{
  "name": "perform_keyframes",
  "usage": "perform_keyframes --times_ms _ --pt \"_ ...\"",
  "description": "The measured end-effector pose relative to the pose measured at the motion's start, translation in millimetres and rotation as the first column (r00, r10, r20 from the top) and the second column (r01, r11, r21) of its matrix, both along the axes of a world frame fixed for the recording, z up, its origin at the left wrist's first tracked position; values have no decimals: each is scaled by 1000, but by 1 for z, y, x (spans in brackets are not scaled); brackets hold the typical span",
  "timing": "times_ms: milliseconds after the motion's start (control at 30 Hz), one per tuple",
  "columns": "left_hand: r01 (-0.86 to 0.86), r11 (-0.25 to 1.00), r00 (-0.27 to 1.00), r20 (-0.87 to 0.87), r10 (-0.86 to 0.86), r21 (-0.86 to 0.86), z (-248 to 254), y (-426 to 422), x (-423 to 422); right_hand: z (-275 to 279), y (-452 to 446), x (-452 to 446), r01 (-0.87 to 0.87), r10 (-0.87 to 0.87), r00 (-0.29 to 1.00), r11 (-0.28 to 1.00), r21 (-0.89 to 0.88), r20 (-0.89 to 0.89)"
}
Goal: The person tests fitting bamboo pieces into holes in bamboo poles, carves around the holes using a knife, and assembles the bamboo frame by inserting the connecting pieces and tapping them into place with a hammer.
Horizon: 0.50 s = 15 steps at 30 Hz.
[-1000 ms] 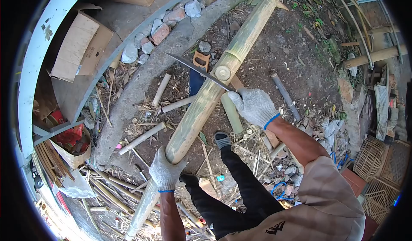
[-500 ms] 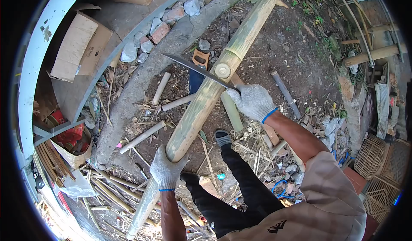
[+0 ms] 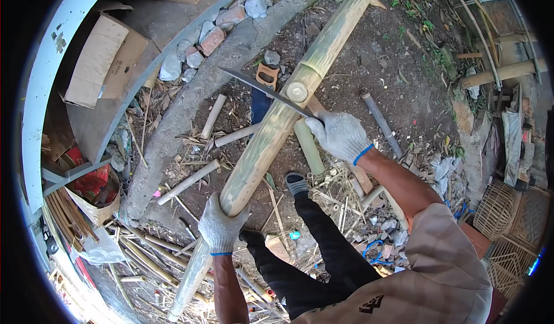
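Note:
A long, thick bamboo pole [image 3: 257,159] runs diagonally from the lower left to the upper right, with a round cut knob by its middle joint. My left hand [image 3: 222,227], in a grey knitted glove with a blue cuff, is wrapped round the pole's lower part. In the same kind of glove, my right hand [image 3: 341,137] closes round the handle of a machete [image 3: 254,84]. Its dark curved blade lies across the pole just below the knob, its tip pointing left. The glove hides most of the handle.
Behind the pole lies a handsaw [image 3: 267,76] with an orange handle. Cut bamboo pieces [image 3: 190,182] and shavings litter the dirt. Rocks [image 3: 212,41] line a curb at upper left, near a cardboard box [image 3: 103,61]. Woven baskets [image 3: 496,209] stand at right.
The view has shifted slightly. Both hands, the machete and the pole keep almost the same positions relative to each other.

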<state>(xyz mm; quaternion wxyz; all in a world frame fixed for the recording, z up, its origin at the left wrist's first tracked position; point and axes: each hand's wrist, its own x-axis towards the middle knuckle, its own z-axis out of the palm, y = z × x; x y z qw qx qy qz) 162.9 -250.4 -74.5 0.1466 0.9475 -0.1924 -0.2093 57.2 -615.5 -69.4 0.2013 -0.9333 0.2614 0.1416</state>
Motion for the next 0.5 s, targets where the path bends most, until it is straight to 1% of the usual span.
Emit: perform_keyframes --times_ms 33,133,167,200,267,300,333,400,433,500 --pt "-22 1000 998 -52 22 9 5 -2 1 4 -1 2 26 -26 1000 1000 7 -14" --pt "-29 999 999 -40 28 -32 0 -1 1 30 14 -2 49 -58 986 997 64 156" --pt "-34 999 999 -37 32 -43 -2 0 0 29 17 -5 -23 0 954 997 76 299" --pt "-36 999 998 -50 35 -20 -2 0 -3 20 11 -6 4 -15 984 998 65 179" --pt "-31 999 998 -56 32 21 0 -1 0 -1 -5 1 56 -55 997 998 29 -47" --pt "-22 1000 999 -31 22 -2 0 0 0 4 -9 4 43 -36 994 997 68 -101" --pt "-28 999 999 -31 27 -20 0 -1 2 1 -12 1 -5 4 999 1000 27 52" --pt "-30 999 998 -51 28 -41 2 -3 2 -1 -6 -8 -72 87 941 996 -57 326" --pt "-40 999 991 -125 43 27 5 -4 4 2 -11 -12 -94 79 956 995 40 283" --pt "-33 998 991 -130 39 48 5 -2 2 -22 -30 -9 -64 61 997 996 63 43"
